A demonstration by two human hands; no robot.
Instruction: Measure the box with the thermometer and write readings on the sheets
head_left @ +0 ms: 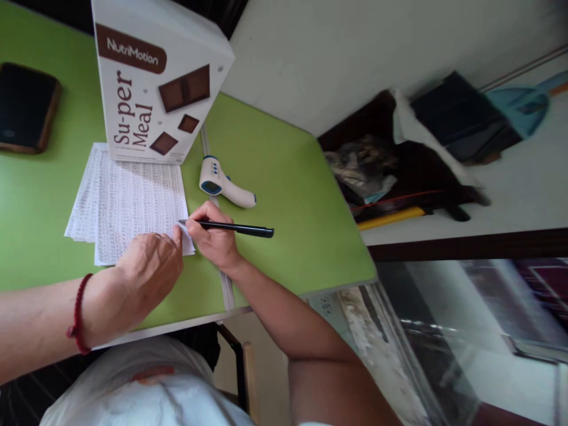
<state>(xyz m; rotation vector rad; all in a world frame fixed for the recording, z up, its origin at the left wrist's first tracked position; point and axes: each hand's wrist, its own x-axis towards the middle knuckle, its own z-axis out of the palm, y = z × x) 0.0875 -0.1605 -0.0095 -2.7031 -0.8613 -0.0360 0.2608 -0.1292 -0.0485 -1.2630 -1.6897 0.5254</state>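
Note:
My right hand [216, 239] is closed round a black pen [242, 228], whose tip meets the right edge of a sheet of paper [139, 207] covered in rows of small handwritten marks. Palm down, my left hand [151, 263] rests on the lower part of that sheet, close beside the pen tip. One of its fingers is stretched out; the others are partly hidden beneath the hand. A red braided bracelet [80, 313] circles my left wrist. More written sheets [82, 204] lie under the top one, fanned to the left.
A white NutriMotion box [177, 47] stands at the papers' top edge. Right of it lies a white infrared thermometer [226, 186]. A dark phone [26, 109] is at the far left of the green table [288, 207]. Beyond the right edge are a shelf with cloth and a yellow object [390, 219].

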